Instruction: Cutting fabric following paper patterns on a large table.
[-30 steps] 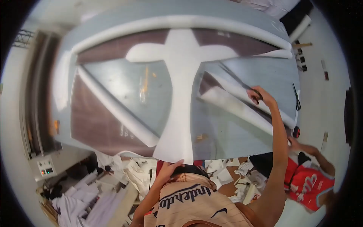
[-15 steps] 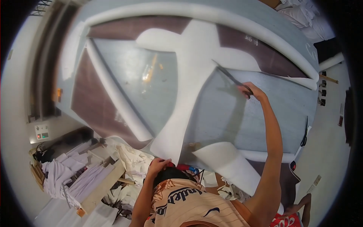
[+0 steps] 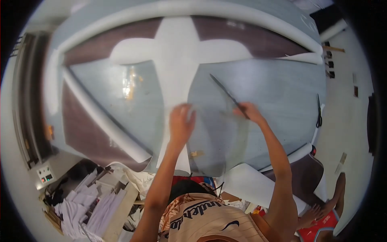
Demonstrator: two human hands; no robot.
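Note:
My left hand (image 3: 182, 120) is raised over the narrow middle of a white cut piece (image 3: 174, 52), blurred, with bent fingers and thumb apart, apparently holding nothing. My right hand (image 3: 249, 112) grips long dark scissors (image 3: 223, 89), whose tips point up and left over the grey tabletop (image 3: 274, 97), right of the white piece. Dark brown material (image 3: 88, 115) with a white underside lies at the lower left, its inner edge rolled into a pale tube. A similar brown band spans the top under the white piece, bordered by a long white roll (image 3: 189, 9).
A loose white-and-brown sheet (image 3: 254, 185) drapes over the near right edge, beside a co-worker's hands (image 3: 312, 213). Another pair of scissors (image 3: 319, 113) lies at the table's right edge. Fabric scraps (image 3: 84, 201) are heaped below left, near a small control box (image 3: 45, 174).
My left hand has left the piece's bottom end and risen to its middle. My right hand and scissors have moved downward. The right-hand cut sheet has slid off toward the lower right.

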